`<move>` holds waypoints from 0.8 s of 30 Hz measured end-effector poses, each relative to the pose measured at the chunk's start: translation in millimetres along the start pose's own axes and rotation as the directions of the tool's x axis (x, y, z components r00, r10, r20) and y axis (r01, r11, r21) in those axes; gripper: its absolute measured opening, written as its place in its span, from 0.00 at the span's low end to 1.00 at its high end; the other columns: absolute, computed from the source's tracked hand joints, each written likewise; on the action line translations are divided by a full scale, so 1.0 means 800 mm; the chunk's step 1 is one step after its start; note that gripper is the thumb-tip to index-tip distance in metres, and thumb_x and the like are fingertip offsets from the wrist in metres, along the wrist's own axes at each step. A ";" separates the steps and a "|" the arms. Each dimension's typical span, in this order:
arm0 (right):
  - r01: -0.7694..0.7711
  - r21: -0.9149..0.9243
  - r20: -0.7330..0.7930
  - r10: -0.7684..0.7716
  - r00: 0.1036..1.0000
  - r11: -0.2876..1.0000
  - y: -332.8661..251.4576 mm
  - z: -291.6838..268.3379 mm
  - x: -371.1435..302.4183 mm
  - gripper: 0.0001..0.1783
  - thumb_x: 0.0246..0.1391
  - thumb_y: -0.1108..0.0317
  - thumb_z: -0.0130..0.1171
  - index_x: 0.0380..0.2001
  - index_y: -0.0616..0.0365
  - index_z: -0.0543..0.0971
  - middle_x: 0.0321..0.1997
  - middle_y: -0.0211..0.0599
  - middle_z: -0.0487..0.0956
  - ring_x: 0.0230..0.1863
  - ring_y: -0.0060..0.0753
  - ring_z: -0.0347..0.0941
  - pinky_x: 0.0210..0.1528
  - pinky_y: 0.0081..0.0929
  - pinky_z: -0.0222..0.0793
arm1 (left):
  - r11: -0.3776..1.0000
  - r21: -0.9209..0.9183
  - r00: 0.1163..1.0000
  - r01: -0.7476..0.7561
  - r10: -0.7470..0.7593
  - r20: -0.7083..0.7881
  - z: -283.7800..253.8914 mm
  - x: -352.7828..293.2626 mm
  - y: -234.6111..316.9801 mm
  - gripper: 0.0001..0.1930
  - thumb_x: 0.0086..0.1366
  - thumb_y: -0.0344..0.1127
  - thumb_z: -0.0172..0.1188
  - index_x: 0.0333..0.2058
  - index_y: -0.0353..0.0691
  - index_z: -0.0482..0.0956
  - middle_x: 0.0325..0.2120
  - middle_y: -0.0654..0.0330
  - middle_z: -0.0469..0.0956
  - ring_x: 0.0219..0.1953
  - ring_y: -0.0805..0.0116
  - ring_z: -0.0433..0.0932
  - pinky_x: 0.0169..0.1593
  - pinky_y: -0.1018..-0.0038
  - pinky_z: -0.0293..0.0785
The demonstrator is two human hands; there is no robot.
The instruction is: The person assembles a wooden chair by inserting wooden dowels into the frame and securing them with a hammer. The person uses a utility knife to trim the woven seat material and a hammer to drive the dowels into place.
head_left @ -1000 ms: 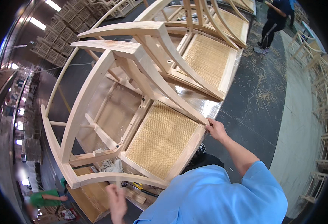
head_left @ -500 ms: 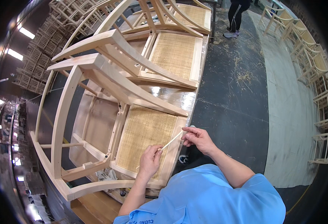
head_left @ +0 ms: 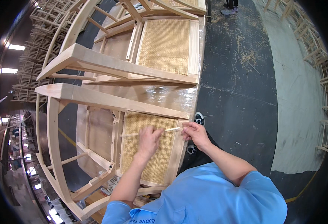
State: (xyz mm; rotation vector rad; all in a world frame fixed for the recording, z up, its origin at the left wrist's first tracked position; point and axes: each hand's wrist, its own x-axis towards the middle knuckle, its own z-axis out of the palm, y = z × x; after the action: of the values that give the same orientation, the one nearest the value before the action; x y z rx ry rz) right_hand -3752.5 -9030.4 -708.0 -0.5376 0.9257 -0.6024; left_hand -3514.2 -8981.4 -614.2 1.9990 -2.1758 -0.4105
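Observation:
A thin pale strip, like wood or cane, stretches between my two hands above the woven cane panel of a light wooden chair frame. My left hand is closed around the strip over the panel, and the strip's other end sticks out to the left of the fist. My right hand pinches the strip's right end beside the panel's wooden border. The chair frame lies tipped on a table, its long curved rail running past the far side of the panel.
A second chair frame with a cane panel lies beyond on the plastic-wrapped table. Stacked chair frames stand far left. Cane scraps litter the dark floor. A person's legs show at the top.
My left hand has moved up and along the strip, which now lies flatter and pokes out left of it. My right hand stays near the panel's right border. The view has shifted.

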 end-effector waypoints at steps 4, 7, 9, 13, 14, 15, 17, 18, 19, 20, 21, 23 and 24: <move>-0.053 -0.048 -0.137 0.046 0.989 0.997 0.001 -0.025 0.011 0.14 0.72 0.66 0.60 0.55 0.61 0.81 0.35 0.31 0.84 0.30 0.19 0.79 0.33 0.20 0.76 | 0.996 0.063 0.994 -0.065 0.070 -0.078 0.019 0.030 -0.043 0.18 0.59 0.23 0.63 0.44 0.54 0.90 0.36 0.60 0.78 0.45 0.55 0.77 0.62 0.46 0.68; -0.085 -0.111 -0.214 0.060 0.975 0.990 0.002 -0.045 0.015 0.14 0.73 0.65 0.59 0.55 0.61 0.81 0.34 0.30 0.83 0.30 0.19 0.78 0.32 0.20 0.75 | 0.985 0.120 0.985 -0.123 0.136 -0.110 0.029 0.043 -0.058 0.20 0.58 0.21 0.65 0.46 0.53 0.90 0.38 0.58 0.79 0.48 0.55 0.77 0.66 0.44 0.64; -0.110 -0.132 -0.265 0.072 0.962 0.985 0.007 -0.056 0.015 0.14 0.73 0.65 0.59 0.55 0.61 0.81 0.34 0.30 0.82 0.30 0.19 0.78 0.31 0.20 0.74 | 0.990 0.105 0.992 -0.094 0.102 -0.072 0.030 0.050 -0.053 0.21 0.58 0.22 0.64 0.46 0.54 0.90 0.44 0.55 0.80 0.55 0.51 0.75 0.70 0.41 0.61; -0.143 -0.136 -0.282 0.100 0.954 0.980 0.018 -0.061 0.015 0.15 0.74 0.64 0.58 0.56 0.61 0.81 0.34 0.31 0.82 0.29 0.20 0.78 0.32 0.20 0.75 | 0.991 0.085 0.986 -0.101 0.112 -0.125 0.037 0.060 -0.053 0.22 0.60 0.22 0.62 0.48 0.55 0.91 0.54 0.51 0.79 0.65 0.47 0.70 0.72 0.38 0.56; -0.155 -0.137 -0.283 0.111 0.953 0.978 0.020 -0.059 0.015 0.15 0.74 0.64 0.58 0.56 0.61 0.81 0.34 0.31 0.82 0.29 0.20 0.78 0.32 0.20 0.75 | 0.992 0.077 0.987 -0.105 0.113 -0.116 0.039 0.061 -0.057 0.21 0.60 0.22 0.62 0.48 0.55 0.91 0.55 0.51 0.79 0.66 0.47 0.70 0.72 0.39 0.56; -0.166 -0.139 -0.285 0.121 0.951 0.976 0.022 -0.058 0.015 0.15 0.74 0.64 0.58 0.56 0.61 0.80 0.34 0.31 0.82 0.29 0.20 0.78 0.32 0.20 0.75 | 0.992 0.068 0.988 -0.108 0.115 -0.107 0.042 0.062 -0.061 0.21 0.61 0.22 0.62 0.48 0.55 0.91 0.56 0.51 0.78 0.66 0.46 0.69 0.72 0.39 0.55; -0.177 -0.129 -0.279 0.136 0.951 0.976 0.026 -0.056 0.014 0.15 0.74 0.64 0.57 0.55 0.61 0.81 0.34 0.31 0.82 0.29 0.20 0.78 0.32 0.20 0.75 | 0.994 0.043 0.989 -0.105 0.109 -0.102 0.046 0.064 -0.064 0.21 0.61 0.23 0.62 0.48 0.55 0.91 0.57 0.51 0.78 0.67 0.46 0.69 0.72 0.40 0.54; -0.183 -0.124 -0.276 0.143 0.950 0.975 0.028 -0.055 0.013 0.15 0.75 0.64 0.57 0.55 0.61 0.81 0.34 0.31 0.82 0.29 0.20 0.78 0.32 0.20 0.76 | 0.995 0.027 0.989 -0.098 0.100 -0.105 0.049 0.064 -0.064 0.20 0.62 0.23 0.62 0.47 0.56 0.91 0.57 0.51 0.78 0.67 0.46 0.69 0.72 0.41 0.54; -0.183 -0.126 -0.274 0.143 0.951 0.975 0.031 -0.055 0.013 0.15 0.75 0.64 0.57 0.55 0.61 0.81 0.34 0.31 0.82 0.29 0.20 0.78 0.32 0.20 0.76 | 0.996 0.010 0.990 -0.091 0.092 -0.108 0.051 0.065 -0.064 0.20 0.62 0.23 0.62 0.47 0.56 0.91 0.57 0.51 0.78 0.66 0.46 0.69 0.72 0.41 0.54; -0.183 -0.127 -0.271 0.143 0.952 0.975 0.033 -0.055 0.012 0.15 0.75 0.63 0.57 0.56 0.61 0.80 0.34 0.31 0.82 0.29 0.20 0.78 0.32 0.20 0.76 | 0.995 0.020 0.989 -0.101 0.103 -0.110 0.053 0.066 -0.065 0.20 0.61 0.24 0.63 0.47 0.55 0.91 0.57 0.51 0.79 0.66 0.45 0.70 0.70 0.42 0.56; -0.183 -0.128 -0.269 0.143 0.953 0.975 0.034 -0.054 0.012 0.15 0.75 0.63 0.57 0.56 0.61 0.80 0.34 0.32 0.82 0.29 0.20 0.78 0.32 0.20 0.76 | 0.993 0.029 0.987 -0.111 0.113 -0.112 0.053 0.066 -0.068 0.20 0.61 0.24 0.64 0.47 0.54 0.92 0.56 0.51 0.80 0.65 0.44 0.71 0.67 0.44 0.59; -0.185 -0.134 -0.272 0.144 0.952 0.974 0.035 -0.054 0.011 0.15 0.75 0.63 0.56 0.55 0.61 0.81 0.34 0.31 0.82 0.29 0.20 0.78 0.32 0.20 0.75 | 0.992 0.034 0.986 -0.122 0.125 -0.112 0.056 0.068 -0.071 0.20 0.60 0.24 0.64 0.47 0.55 0.92 0.55 0.51 0.81 0.64 0.44 0.72 0.66 0.45 0.60; -0.186 -0.137 -0.273 0.143 0.951 0.973 0.035 -0.053 0.010 0.15 0.75 0.63 0.56 0.55 0.61 0.81 0.34 0.31 0.82 0.29 0.20 0.78 0.32 0.20 0.75 | 0.992 0.028 0.986 -0.125 0.127 -0.110 0.057 0.068 -0.072 0.19 0.61 0.24 0.63 0.46 0.56 0.92 0.54 0.51 0.81 0.64 0.45 0.72 0.68 0.44 0.59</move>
State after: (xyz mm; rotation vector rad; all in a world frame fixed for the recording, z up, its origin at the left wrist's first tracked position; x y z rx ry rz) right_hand -3778.1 -9022.9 -752.0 -0.5259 1.2652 -0.4546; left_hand -3478.7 -9035.4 -679.1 1.8341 -2.2297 -0.2530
